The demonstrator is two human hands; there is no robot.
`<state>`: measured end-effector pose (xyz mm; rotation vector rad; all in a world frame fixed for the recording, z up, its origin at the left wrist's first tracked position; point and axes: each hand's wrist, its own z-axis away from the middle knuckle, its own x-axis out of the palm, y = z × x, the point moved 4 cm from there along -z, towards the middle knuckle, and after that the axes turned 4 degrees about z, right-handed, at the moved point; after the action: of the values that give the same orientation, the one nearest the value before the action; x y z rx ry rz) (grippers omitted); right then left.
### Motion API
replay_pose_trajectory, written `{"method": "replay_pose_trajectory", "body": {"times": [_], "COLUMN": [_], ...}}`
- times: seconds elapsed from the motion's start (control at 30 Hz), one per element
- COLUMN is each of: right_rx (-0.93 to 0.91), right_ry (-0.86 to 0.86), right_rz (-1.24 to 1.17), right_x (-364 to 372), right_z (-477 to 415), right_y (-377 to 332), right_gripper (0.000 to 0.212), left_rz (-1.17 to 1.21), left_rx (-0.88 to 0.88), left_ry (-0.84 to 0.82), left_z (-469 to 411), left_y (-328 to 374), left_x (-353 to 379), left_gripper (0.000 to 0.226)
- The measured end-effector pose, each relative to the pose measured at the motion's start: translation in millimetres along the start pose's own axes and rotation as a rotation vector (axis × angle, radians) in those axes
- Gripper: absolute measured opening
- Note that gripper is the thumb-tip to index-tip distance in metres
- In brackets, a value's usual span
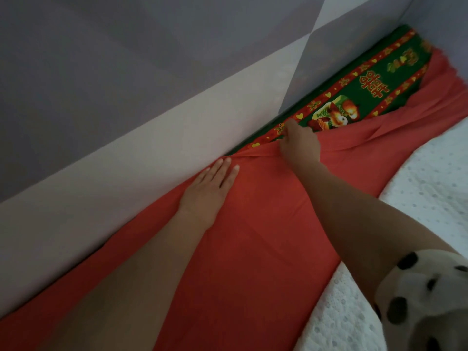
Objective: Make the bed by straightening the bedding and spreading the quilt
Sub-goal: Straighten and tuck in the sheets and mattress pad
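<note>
Step in hand: straightening the bedding, far edge along the wall [126, 110]. The red sheet [253, 236] lies flat over most of the near stretch, but its far edge is bunched into a fold and drawn back. This leaves a strip of green patterned underlay [354, 97] bare against the wall, running up to the corner. The left hand [210, 186] lies palm down on the sheet just beside the wall, fingers straight and together, pressing the cloth in place. The right hand [300, 143] is at the bunched edge where red meets green, its fingers curled over the fold and apparently pinching it; the fingertips themselves are hidden under the hand. The white quilt [430, 186], dotted in texture, is pushed to the near side and is not yet spread; it touches or overlaps the sheet's near border. A spotted sleeve [417, 295] shows at lower right. Judgement: early in the task, with the sheet unfinished and the quilt untouched. The next move likely calls for drawing the pinched edge toward the wall and on toward the corner to cover the green strip, while the flat hand anchors the part already laid. Risk: pulling too hard could drag the smoothed section loose or leave a diagonal crease.
</note>
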<state>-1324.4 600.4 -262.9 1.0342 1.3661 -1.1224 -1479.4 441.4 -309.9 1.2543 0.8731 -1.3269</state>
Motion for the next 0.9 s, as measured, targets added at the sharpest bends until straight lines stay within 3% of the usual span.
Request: {"method": "replay_pose_trajectory", "body": {"times": [0.13,0.2,0.4,0.6,0.77,0.9], "right_rx": [-0.102,-0.074,-0.093,-0.179,-0.164,-0.074], "right_ry": [-0.161,-0.157,0.027,-0.018,-0.058,0.002], "right_rz": [0.204,0.272,0.302,0.225,0.280,0.156], "right_x": [8.8,16.3,11.1,18.4,21.6,14.5], "right_z": [11.2,14.8,-3.4,8.8,4.5,2.7], "right_y": [4.4,17.9,32.5,35.8,36.2,37.1], "right_gripper": [0.048,0.054,0.023,0.044,0.027,0.023], "left_rz": [-0.007,0.000,0.001,-0.002,-0.015,-0.025], "left_rx": [-0.012,-0.013,-0.029,-0.020,-0.039,-0.040], "left_ry": [-0.013,-0.025,-0.053,-0.064,-0.070,-0.066], "left_z": [-1.3,-1.8,-3.5,-4.6,-3.9,-4.1], "left_y": [-0.4,0.2,0.9,1.5,1.2,1.5], "left_x": [5.2,7.2,12.3,10.8,11.4,13.7], "left_gripper": [0.080,0.074,0.071,0.067,0.068,0.066]}}
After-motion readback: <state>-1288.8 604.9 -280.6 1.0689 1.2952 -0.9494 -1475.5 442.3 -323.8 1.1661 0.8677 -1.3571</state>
